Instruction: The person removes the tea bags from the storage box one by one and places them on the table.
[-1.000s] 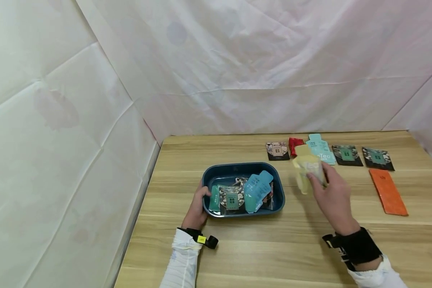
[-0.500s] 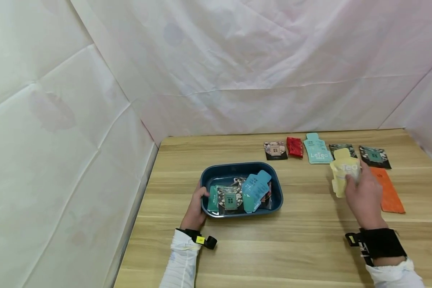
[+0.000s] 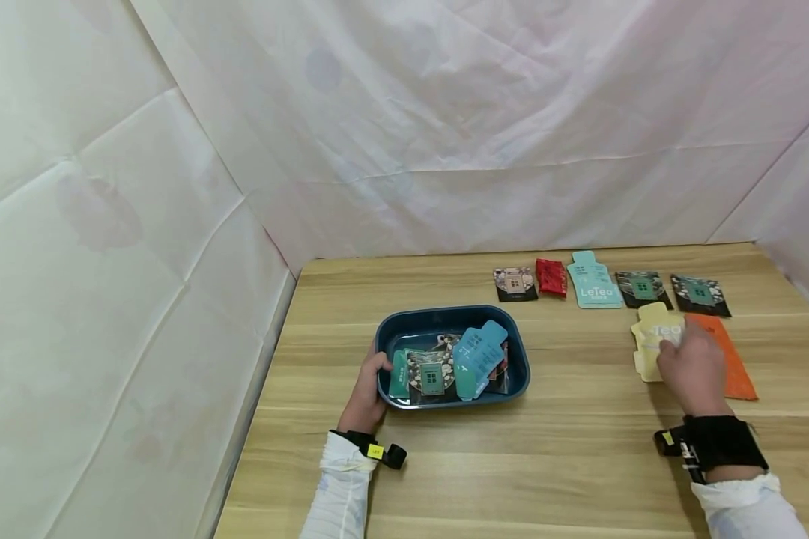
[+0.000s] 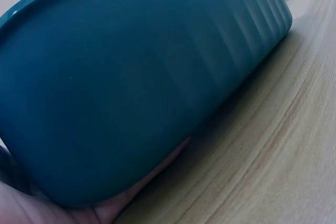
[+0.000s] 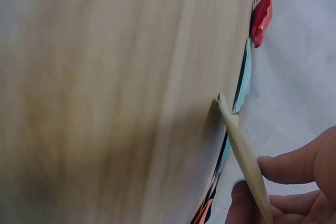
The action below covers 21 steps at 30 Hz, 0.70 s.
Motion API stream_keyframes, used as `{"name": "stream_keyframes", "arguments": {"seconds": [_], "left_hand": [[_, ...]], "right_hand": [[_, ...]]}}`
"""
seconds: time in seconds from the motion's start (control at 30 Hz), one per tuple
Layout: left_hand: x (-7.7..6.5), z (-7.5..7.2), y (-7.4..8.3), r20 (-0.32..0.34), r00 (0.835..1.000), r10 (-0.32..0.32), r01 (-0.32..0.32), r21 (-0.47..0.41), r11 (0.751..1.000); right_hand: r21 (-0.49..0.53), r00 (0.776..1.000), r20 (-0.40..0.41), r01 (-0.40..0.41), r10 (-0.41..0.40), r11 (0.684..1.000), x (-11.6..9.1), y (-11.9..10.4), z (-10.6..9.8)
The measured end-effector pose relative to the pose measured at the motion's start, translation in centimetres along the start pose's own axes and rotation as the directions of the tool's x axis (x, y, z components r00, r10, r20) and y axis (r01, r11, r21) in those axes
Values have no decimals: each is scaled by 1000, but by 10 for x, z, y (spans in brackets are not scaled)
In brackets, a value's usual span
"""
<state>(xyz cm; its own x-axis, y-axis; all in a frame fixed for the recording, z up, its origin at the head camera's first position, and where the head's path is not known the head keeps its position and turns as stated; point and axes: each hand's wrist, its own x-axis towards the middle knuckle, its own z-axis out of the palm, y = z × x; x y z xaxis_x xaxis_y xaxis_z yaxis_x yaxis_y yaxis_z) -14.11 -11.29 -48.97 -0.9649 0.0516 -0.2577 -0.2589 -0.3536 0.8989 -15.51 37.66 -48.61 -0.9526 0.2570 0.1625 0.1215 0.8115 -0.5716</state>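
My left hand (image 3: 362,395) grips the left end of a dark blue tray (image 3: 438,312), thumb over the rim; in the left wrist view its fingers reach under the bottom edge of the tray (image 4: 131,77). Inside the tray lie a black floral sachet with a green label (image 3: 431,379), a blue bottle-shaped sachet (image 3: 479,358) and a green sachet (image 3: 399,374), partly covering others. At the right, my right hand (image 3: 694,374) pinches a pale yellow tea sachet (image 3: 647,346) between thumb and fingers, low over the table. An orange packet (image 3: 733,363) lies partly behind that hand.
Along the back edge runs a row: a pink-and-black sachet (image 3: 515,284), a red packet (image 3: 551,278), a turquoise LeTea sachet (image 3: 593,284) and two black sachets with green labels, the left one (image 3: 640,286) just behind the yellow sachet. White cloth walls (image 3: 479,150) enclose the wooden table (image 3: 512,464).
My right hand has carried the yellow sachet rightward from beside the tray, then lowered it toward the table left of the orange packet. The left hand and tray have stayed put.
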Motion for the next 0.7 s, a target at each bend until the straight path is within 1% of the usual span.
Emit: {"name": "stream_keyframes", "arguments": {"seconds": [0.07, 0.17, 0.27, 0.33, 0.4, 0.53, 0.6, 0.7], "left_hand": [[0, 0, 0, 3, 1000, 3, -3, -2, 1000], [-1, 0, 0, 16, 1000, 10, -10, -5, 1000], [-1, 0, 0, 33, 999, 15, -15, -5, 1000], [0, -1, 1, 35, 999, 13, -13, -3, 1000], [0, -1, 1, 35, 999, 9, -9, 1, 1000], [0, -2, 1, 38, 999, 9, -9, 3, 1000], [0, -2, 1, 35, 999, 7, -7, 3, 1000], [0, -1, 0, 24, 1000, -3, 3, 7, 1000]], "right_hand": [[-12, 1000, -1, -2, 2, 1000, 2, 1, 1], [-37, 999, 16, -32, 32, 999, 5, 3, 2], [-70, 995, 63, -77, 82, 995, 9, 4, 4], [-94, 991, 93, -88, 96, 992, 11, 5, 5], [-113, 988, 121, -82, 95, 990, 12, 5, 5], [-165, 985, 162, -41, 67, 986, 13, 3, 4], [-183, 985, 165, -16, 46, 983, 13, 1, 3], [-181, 988, 150, -9, 37, 983, 12, -2, 3]]}}
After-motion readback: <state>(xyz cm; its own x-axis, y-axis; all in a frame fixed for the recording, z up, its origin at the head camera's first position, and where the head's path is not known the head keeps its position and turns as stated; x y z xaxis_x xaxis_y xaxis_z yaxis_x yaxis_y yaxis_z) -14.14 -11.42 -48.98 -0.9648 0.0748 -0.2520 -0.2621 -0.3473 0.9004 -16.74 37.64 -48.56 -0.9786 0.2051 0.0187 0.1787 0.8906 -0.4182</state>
